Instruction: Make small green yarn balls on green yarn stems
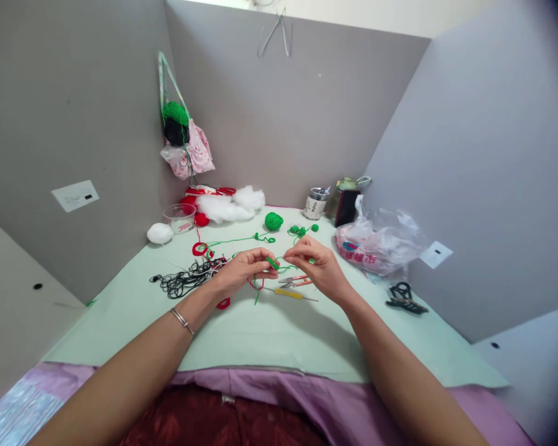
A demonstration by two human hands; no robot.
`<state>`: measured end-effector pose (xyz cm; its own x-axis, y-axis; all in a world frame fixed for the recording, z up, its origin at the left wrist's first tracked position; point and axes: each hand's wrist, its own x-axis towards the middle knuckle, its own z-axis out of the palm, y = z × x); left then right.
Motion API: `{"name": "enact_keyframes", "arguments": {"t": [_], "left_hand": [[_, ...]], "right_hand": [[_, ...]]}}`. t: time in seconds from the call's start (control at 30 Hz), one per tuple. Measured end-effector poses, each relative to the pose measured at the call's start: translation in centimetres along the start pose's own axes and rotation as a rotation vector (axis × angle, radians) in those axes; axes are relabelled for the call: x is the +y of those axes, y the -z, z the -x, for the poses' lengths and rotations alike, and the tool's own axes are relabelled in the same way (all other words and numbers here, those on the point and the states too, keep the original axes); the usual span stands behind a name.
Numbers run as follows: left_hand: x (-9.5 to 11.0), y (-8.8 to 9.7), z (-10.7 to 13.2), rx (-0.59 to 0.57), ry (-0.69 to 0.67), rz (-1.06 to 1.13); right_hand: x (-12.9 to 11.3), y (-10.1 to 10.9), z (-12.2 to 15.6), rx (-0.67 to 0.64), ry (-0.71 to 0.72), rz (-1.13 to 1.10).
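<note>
Between the fingers of my left hand (247,270) is a small green crocheted piece (273,263), with a green tail hanging below. My right hand (315,265) is raised just to its right, thumb and forefinger pinched together at a green strand (283,257); whether a needle is there too is too small to make out. Below the hands lie a yellow-handled crochet hook (289,293) and orange-handled thread snips (296,282). A green yarn ball (274,221) sits beyond, and small green crocheted balls (301,231) lie to its right.
Tangled black yarn (186,280) lies left, partly behind my left hand. White stuffing (230,205), a clear tub (180,218) and a white yarn ball (160,233) stand farther back. A plastic bag (376,244), a pen tin (315,204) and a black hair claw (406,298) are right. Grey partitions enclose the table.
</note>
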<state>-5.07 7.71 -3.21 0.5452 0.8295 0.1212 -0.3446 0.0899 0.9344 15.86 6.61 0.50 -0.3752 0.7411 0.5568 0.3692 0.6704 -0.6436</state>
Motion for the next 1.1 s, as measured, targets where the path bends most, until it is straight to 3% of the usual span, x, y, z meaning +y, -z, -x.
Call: {"name": "enact_keyframes", "arguments": {"t": [0.2,0.63,1.1], "left_hand": [[-0.01,-0.08,0.02,0.004,-0.008,-0.036],[-0.24,0.17,-0.04,0.037,-0.035,-0.09],[-0.01,0.06,0.33,0.003,0.005,-0.166]], "right_hand": [[0.5,0.03,0.14,-0.056,0.111,0.179],[0.47,0.64,0.12,-0.086,0.152,0.342],[0.44,0.6,0.11,-0.139,0.15,0.289]]}}
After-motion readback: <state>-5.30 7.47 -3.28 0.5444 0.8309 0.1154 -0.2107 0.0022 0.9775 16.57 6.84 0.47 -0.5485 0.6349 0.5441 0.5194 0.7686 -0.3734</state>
